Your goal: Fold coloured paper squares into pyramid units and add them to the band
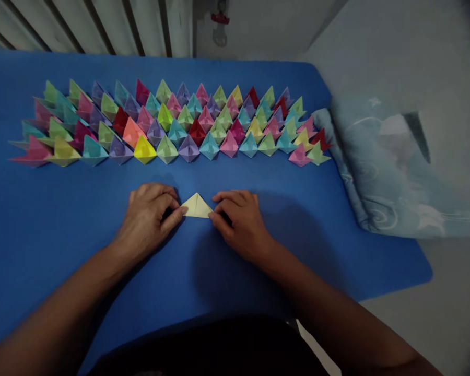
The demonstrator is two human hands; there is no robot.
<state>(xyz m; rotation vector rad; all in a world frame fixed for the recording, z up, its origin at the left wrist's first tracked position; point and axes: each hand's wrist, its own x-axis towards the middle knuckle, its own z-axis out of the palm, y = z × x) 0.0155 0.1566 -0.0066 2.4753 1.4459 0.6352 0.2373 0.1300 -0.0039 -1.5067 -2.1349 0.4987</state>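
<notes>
A small pale yellow folded paper [197, 207], triangular with its point away from me, is held between my two hands just above or on the blue surface [82, 219]; I cannot tell which. Its left corner is pinched between the thumb and fingers of my left hand [149, 211]. At the opposite corner, my right hand [238, 219] pinches the paper the same way. A crease runs down the middle from the tip. Beyond my hands stand rows of folded paper boats [189, 150] in many colours, packed close together.
A folded light blue patterned cloth [379, 177] lies at the right edge of the blue surface. White slats [149, 26] rise behind it at the far left. A red and clear pacifier-like object [220, 20] is at the top, near the pale wall [270, 28].
</notes>
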